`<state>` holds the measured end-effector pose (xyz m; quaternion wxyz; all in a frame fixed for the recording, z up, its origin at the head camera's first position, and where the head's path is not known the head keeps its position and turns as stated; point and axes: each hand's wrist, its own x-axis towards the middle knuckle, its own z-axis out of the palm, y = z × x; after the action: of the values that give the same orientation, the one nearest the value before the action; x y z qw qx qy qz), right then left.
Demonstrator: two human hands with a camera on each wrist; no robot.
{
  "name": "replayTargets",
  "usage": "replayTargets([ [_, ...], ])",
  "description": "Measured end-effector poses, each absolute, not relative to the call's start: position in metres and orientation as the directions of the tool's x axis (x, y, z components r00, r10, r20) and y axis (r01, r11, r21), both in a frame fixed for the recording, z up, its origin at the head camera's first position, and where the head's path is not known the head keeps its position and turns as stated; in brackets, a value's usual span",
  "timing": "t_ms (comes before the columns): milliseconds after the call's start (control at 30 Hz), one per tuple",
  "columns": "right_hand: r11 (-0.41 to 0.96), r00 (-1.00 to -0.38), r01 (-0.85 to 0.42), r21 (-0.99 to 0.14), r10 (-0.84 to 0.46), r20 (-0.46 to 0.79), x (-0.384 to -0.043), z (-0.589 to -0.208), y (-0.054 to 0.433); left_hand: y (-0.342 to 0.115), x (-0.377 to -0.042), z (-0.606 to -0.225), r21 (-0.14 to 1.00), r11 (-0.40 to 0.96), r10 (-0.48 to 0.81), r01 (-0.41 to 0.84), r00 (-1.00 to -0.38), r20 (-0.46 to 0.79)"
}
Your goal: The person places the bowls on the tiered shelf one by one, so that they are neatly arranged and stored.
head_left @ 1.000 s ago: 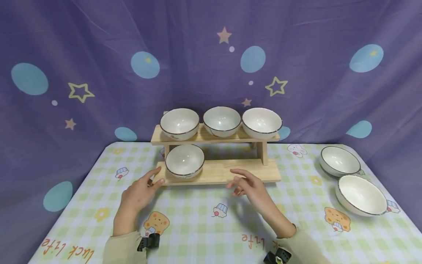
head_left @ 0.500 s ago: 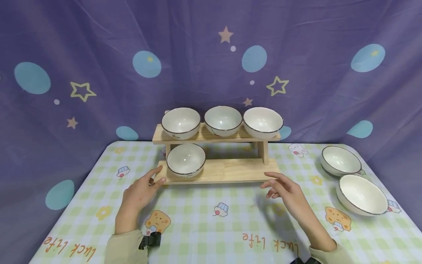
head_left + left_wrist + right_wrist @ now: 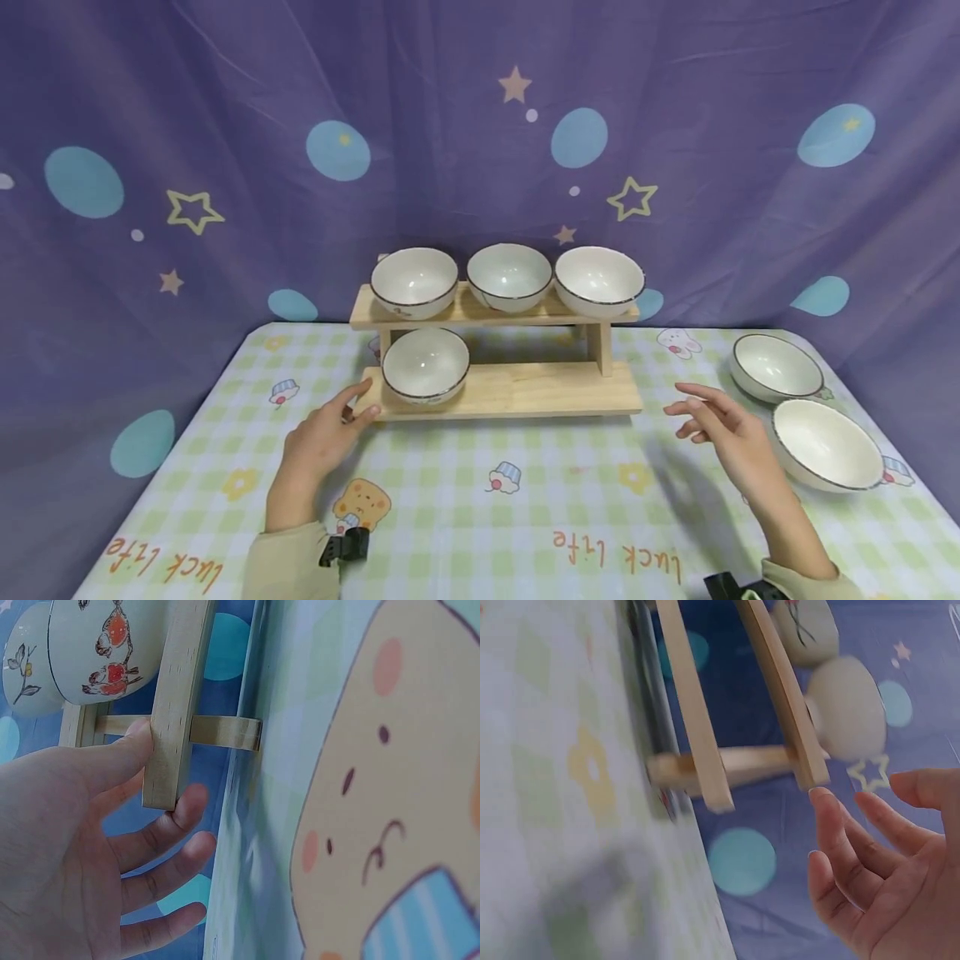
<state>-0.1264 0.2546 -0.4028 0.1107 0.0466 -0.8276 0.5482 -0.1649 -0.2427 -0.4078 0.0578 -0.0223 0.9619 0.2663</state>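
A two-tier wooden shelf (image 3: 551, 392) stands on the table with bowls on it. My left hand (image 3: 318, 442) holds the left end of its lower board (image 3: 174, 727), thumb on one side and fingers on the other. On that board sits a white dark-rimmed bowl (image 3: 425, 367), near its left end. The upper board carries a left bowl (image 3: 415, 283), a pale bluish middle bowl (image 3: 509, 277) and a right bowl (image 3: 600, 282). My right hand (image 3: 731, 437) is over the table with loosely bent fingers and nothing in it, left of a large white bowl (image 3: 825, 446).
Behind the large bowl, another white bowl (image 3: 776, 367) stands at the table's right side. A checked tablecloth (image 3: 435, 533) with printed figures covers the table. A purple curtain (image 3: 450, 100) hangs directly behind the shelf.
My right hand has moved right, from in front of the lower board to near the bowls at the right. The left hand has kept its hold on the shelf, and the bowls have not moved.
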Motion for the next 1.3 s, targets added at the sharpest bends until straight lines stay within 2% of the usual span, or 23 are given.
replayTargets([
  [167,0.478,-0.963,-0.200,-0.856,0.067,0.262,-0.122,-0.399,0.277,-0.242,-0.164,-0.409,0.514,0.854,-0.020,-0.084,-0.991,-0.129],
  [467,0.518,-0.966,-0.119,-0.847,0.135,0.219,-0.113,-0.388,0.318,-0.242,-0.164,-0.410,0.519,0.851,-0.017,-0.076,-0.993,-0.118],
  [767,0.605,-0.945,-0.068,-0.793,0.215,0.245,-0.107,-0.389,0.342,-0.242,-0.165,-0.412,0.521,0.851,-0.012,-0.069,-0.994,-0.112],
  [933,0.564,-0.919,-0.025,-0.825,0.311,0.240,-0.101,-0.389,0.353,-0.241,-0.165,-0.411,0.518,0.853,-0.014,-0.069,-0.994,-0.110],
  [1133,0.506,-0.857,0.050,-0.861,0.464,0.223,-0.098,-0.398,0.363,-0.241,-0.165,-0.410,0.524,0.849,-0.016,-0.073,-0.994,-0.111],
  [1300,0.533,-0.813,0.047,-0.845,0.512,0.278,-0.101,-0.413,0.377,-0.242,-0.164,-0.410,0.520,0.851,-0.017,-0.069,-0.994,-0.105],
])
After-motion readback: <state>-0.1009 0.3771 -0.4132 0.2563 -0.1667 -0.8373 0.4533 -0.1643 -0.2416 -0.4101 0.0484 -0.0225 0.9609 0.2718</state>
